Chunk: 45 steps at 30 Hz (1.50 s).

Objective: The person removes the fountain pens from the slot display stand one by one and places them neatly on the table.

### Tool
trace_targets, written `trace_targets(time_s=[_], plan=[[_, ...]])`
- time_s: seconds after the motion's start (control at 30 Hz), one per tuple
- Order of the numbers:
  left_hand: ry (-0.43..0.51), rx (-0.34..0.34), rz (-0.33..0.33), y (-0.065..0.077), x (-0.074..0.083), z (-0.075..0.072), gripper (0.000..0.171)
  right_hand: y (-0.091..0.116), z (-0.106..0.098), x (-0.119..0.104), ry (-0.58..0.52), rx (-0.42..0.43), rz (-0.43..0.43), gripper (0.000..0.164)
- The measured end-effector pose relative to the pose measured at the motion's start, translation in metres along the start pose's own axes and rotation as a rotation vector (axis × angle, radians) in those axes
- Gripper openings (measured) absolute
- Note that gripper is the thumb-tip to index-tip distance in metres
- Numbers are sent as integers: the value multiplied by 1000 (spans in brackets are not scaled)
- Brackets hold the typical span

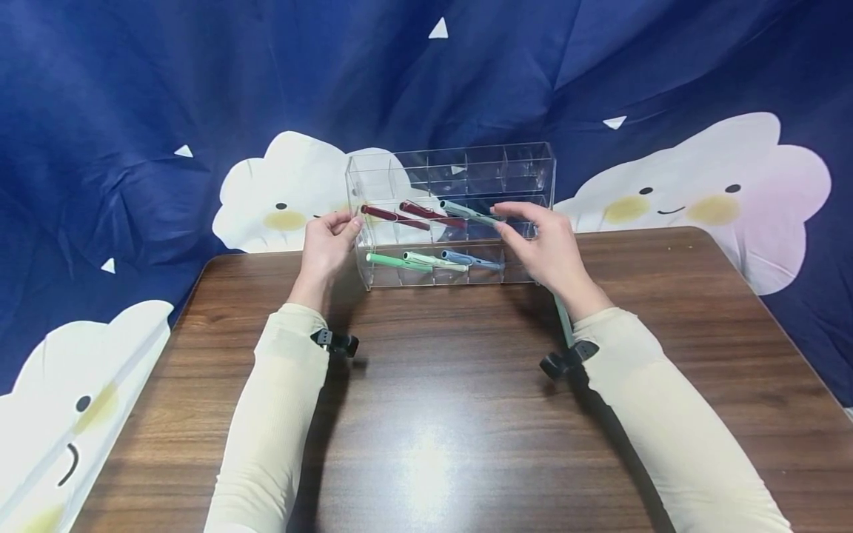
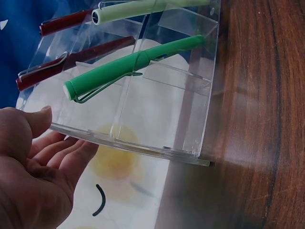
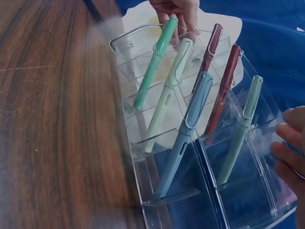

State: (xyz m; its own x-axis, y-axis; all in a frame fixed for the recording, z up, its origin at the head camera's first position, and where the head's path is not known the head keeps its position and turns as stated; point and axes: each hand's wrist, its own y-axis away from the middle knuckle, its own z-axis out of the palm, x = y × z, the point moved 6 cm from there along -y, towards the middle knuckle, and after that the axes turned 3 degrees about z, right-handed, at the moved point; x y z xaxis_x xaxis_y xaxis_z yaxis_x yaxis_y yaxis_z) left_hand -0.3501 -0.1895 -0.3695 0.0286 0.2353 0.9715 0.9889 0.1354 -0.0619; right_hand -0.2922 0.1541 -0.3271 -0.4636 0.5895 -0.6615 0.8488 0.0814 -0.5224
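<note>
A clear acrylic pen rack [image 1: 408, 281] stands toward the back of the table, with pens lying slantwise in two of its tiers. My left hand [image 1: 328, 248] holds the rack's left side, thumb and fingers at the panel edge. On the right, my right hand [image 1: 549, 248] is beside the upper pens, fingers spread, close to a grey-green pen [image 3: 242, 126]. The right wrist view shows a gap between these fingers and that pen. Two dark red pens [image 1: 395, 216] share its tier. Below lie a green pen [image 2: 119, 69], a pale green pen [image 3: 169, 90] and a blue pen [image 3: 185, 133].
The brown wooden table [image 1: 426, 385] extends in front of the rack. A blue curtain [image 1: 200, 66] printed with white clouds hangs right behind it. A slim grey-green stick-like thing [image 1: 563, 320] shows beside the right wrist. Each wrist wears a small black camera [image 1: 343, 345].
</note>
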Motion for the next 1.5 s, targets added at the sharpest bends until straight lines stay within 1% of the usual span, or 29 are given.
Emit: trace_targets(time_s=[0.13, 0.27, 0.5, 0.67, 0.83, 1.17, 1.33, 1.5], plan=[[-4, -1, -5, 0, 1, 1, 40, -8, 7, -4, -15, -42, -3, 30], [-9, -3, 2, 0, 2, 1, 40, -13, 12, -6, -30, -63, -1, 31], [-16, 16, 21, 0, 1, 0, 39, -20, 25, -5, -35, -112, 62, 35], [-14, 19, 27, 0, 0, 0, 39, -26, 33, -8, 16, -136, 69, 38], [-16, 18, 21, 0, 0, 1, 39, -29, 40, -7, 65, -178, 101, 40], [-27, 7, 10, 0, 2, 1, 40, -36, 46, -2, 131, -233, 166, 37], [-23, 14, 7, -1, 1, 1, 39, -37, 48, -2, 144, -215, 159, 33], [-24, 10, 5, -1, 0, 1, 39, -36, 49, 0, 116, -172, 137, 31]])
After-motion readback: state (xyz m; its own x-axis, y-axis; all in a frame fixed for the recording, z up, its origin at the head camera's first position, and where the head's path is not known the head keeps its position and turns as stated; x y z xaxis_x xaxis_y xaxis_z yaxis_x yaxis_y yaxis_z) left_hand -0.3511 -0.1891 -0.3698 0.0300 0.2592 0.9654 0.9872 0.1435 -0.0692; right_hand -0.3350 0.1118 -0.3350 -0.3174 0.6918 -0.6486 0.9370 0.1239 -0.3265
